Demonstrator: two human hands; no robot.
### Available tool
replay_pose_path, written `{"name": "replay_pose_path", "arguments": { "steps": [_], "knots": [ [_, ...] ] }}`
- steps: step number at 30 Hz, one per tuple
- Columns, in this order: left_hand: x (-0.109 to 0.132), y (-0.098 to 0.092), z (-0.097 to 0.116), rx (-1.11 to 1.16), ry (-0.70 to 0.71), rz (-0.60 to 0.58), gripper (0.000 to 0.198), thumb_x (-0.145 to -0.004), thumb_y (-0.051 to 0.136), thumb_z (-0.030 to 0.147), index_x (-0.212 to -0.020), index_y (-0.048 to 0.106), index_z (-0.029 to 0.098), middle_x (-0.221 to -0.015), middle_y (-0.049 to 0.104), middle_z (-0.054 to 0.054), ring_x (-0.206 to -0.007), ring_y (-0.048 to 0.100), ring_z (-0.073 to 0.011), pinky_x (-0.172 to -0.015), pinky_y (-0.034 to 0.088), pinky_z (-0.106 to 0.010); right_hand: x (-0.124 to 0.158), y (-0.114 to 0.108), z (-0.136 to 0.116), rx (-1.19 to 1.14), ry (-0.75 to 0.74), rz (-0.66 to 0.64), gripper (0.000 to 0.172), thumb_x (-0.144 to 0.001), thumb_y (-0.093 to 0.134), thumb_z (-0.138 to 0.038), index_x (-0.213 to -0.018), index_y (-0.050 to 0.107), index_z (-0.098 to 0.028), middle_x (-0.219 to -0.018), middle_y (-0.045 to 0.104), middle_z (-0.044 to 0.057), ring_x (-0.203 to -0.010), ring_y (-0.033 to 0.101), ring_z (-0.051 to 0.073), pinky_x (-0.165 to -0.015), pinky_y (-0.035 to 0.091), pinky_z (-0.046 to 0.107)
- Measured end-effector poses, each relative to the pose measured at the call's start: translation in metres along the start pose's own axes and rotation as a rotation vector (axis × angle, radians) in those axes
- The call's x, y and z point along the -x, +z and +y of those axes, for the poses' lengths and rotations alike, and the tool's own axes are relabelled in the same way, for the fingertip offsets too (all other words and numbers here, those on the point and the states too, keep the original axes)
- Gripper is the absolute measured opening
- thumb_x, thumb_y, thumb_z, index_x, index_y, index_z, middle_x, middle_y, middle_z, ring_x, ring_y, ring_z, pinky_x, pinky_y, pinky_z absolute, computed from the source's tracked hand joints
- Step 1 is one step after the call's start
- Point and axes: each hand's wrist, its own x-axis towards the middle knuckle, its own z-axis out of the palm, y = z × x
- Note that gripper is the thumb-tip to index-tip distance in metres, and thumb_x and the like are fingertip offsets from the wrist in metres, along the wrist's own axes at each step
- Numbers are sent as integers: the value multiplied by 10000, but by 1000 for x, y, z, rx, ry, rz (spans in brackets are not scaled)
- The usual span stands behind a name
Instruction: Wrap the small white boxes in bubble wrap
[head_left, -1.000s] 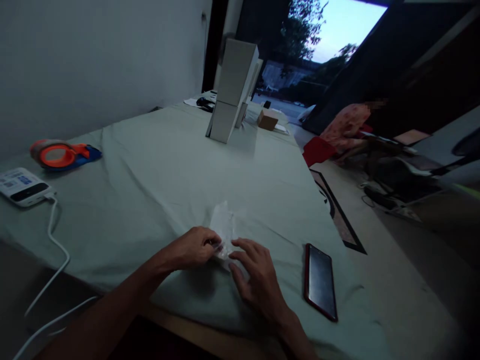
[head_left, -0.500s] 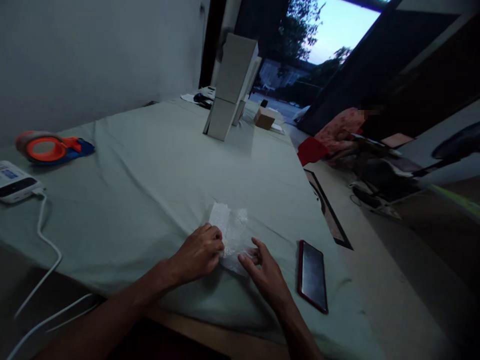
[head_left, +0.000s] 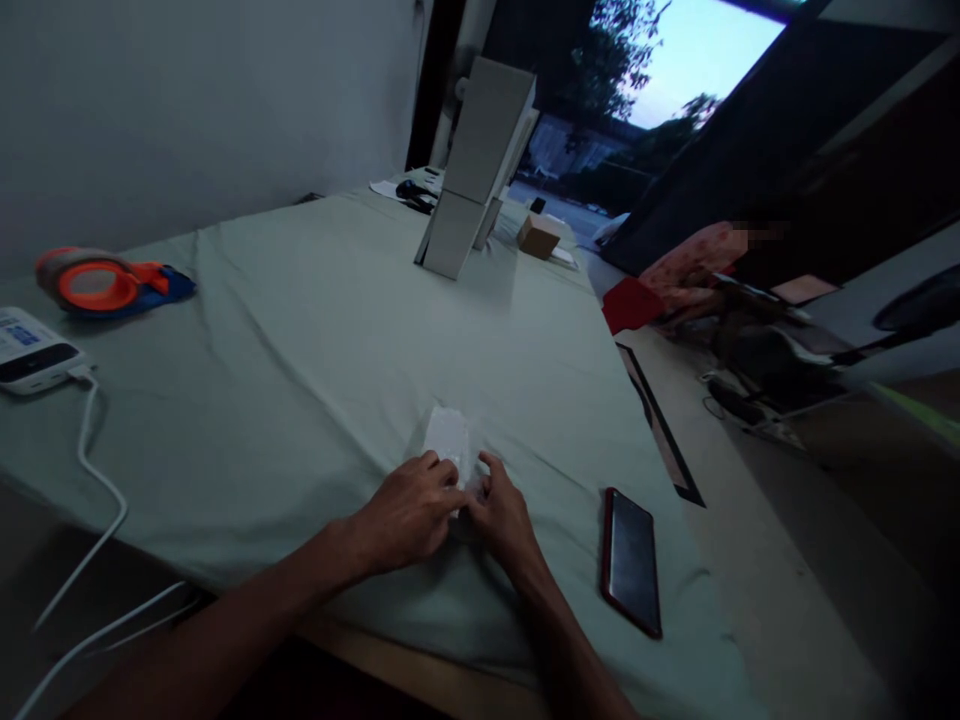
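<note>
A small white box (head_left: 447, 432) lies on the cloth-covered table near its front edge, with clear bubble wrap (head_left: 474, 462) drawn around its right side. My left hand (head_left: 416, 503) is closed over the box's near left part, its fingers curled on the wrapped surface. Close against it, my right hand (head_left: 501, 505) has its thumb and fingers bent onto the bubble wrap at the right side. The two hands meet at the near end of the box, hiding that part.
A tape dispenser (head_left: 105, 284) and a white device (head_left: 34, 352) with a cable lie at left. To the right rests a phone (head_left: 630, 562). Tall white boxes (head_left: 480, 150) and a brown box (head_left: 538, 236) stand farther back. A seated person (head_left: 694, 255) is beyond the table.
My right hand has moved left to the box, bringing the loose bubble wrap flap over against it. My left hand stays on the box. The view has shifted slightly.
</note>
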Motion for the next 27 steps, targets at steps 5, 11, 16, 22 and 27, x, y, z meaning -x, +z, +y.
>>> {"name": "replay_pose_path", "arguments": {
  "steps": [5, 11, 16, 22, 27],
  "knots": [
    [-4, -1, 4, -75, -13, -41, 198, -771, 572, 105, -945, 630, 180, -1040, 592, -85, -971, 500, -250, -837, 476, -371, -2, -3, 3, -46, -1, -19, 597, -736, 512, -273, -1302, 460, -90, -628, 550, -38, -561, 528, 165, -561, 373, 260],
    [-4, -4, 6, -63, -23, -63, 206, -781, 561, 102, -953, 635, 190, -1066, 591, -81, -967, 500, -241, -833, 471, -364, 14, -19, 17, -60, 30, -14, 702, -769, 540, -461, -1328, 430, -51, -677, 545, -21, -564, 523, 166, -562, 389, 278],
    [-5, -4, 7, -70, -16, -83, 200, -786, 565, 110, -956, 636, 188, -1094, 590, -83, -990, 496, -249, -859, 467, -378, 19, -17, 19, -120, 18, 1, 609, -756, 558, -399, -1276, 482, -91, -642, 516, -46, -561, 511, 151, -562, 382, 266],
    [-6, -1, 6, -61, 0, -87, 226, -758, 568, 88, -954, 638, 175, -1059, 613, -84, -956, 504, -256, -839, 477, -384, 18, -10, 9, -414, 18, 27, 541, -759, 584, -384, -1217, 498, -109, -620, 456, -65, -564, 466, 131, -530, 371, 244],
    [-4, 1, 5, -56, 14, -44, 236, -763, 552, 69, -969, 613, 168, -1033, 615, -90, -936, 500, -256, -831, 474, -386, 20, -5, -6, -719, 67, -14, 553, -758, 639, -407, -1217, 475, -146, -678, 538, -41, -562, 510, 128, -487, 394, 232]
  ]
}}
